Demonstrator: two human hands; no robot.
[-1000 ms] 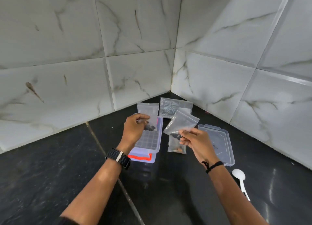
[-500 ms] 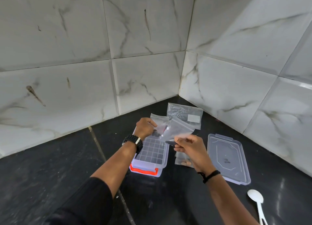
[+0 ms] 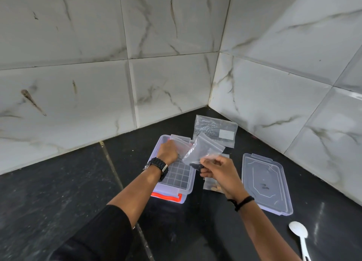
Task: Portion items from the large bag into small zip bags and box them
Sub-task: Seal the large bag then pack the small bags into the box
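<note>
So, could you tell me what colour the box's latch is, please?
Orange-red latch on the clear box, head view.

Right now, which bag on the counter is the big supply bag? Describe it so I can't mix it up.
Start at the corner where the two tiled walls meet. The large bag lies flat on the black counter nearest that corner, behind the open box. It alone carries a white label.

this looks like a home kitchen corner, though little of the room shows. two walls of large glossy white marble-look tiles (image 3: 82,96) meet at a corner above a polished black stone desk (image 3: 58,192) with a grout seam. on it lie a white plastic spoon (image 3: 298,235) and a clear storage box (image 3: 176,180) with its lid (image 3: 264,182) set beside it.
</note>
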